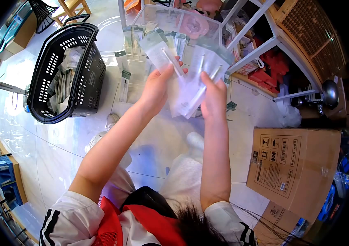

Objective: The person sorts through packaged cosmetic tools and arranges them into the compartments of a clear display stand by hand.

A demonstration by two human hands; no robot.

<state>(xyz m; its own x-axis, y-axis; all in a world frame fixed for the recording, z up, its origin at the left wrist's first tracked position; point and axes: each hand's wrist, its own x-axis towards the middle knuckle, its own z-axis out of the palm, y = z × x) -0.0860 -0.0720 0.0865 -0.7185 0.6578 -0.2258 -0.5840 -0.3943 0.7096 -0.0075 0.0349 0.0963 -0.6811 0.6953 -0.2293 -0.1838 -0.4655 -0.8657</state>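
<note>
- The left hand (157, 86) has its grip closed around a clear plastic packet (154, 46), the thumb across the front and fingers behind
- This packet tilts, its grey-green header toward the upper left and its long axis running down to the right; the slender pale rod (168, 56) inside lies along the same slant
- The right hand (214, 98) has its grip narrowed on a fan of similar packets (193, 90), the thumb pressed to their front
- The fanned packets point their headers toward the upper right and their lower ends toward the lower left; one rod within slants that way, another stands closer to upright
- Both lots are held up before the person, just beside each other, above the glossy tiled floor (55, 158); the film looks thin and shiny, the rods straight
- Beyond the hands are more header-topped packets (124, 84), near a clear-walled bin (154, 15)
- At left stands a black plastic basket (92, 84) with perforated walls and rounded corners, holding heaped packets (62, 84)
- At right is a brown cardboard box (312, 168), flat-sided and printed with symbols
</note>
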